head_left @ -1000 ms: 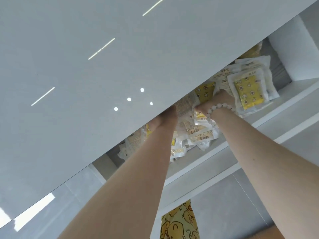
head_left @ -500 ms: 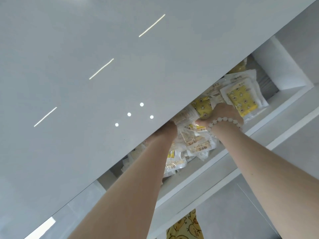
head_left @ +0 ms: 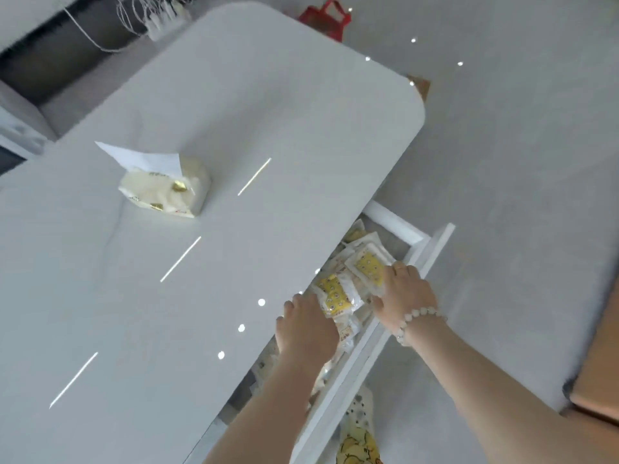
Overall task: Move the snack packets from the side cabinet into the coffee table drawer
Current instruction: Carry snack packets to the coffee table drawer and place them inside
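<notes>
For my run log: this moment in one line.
step: packets into drawer | left grip: on packets | right grip: on packets | drawer: open
</notes>
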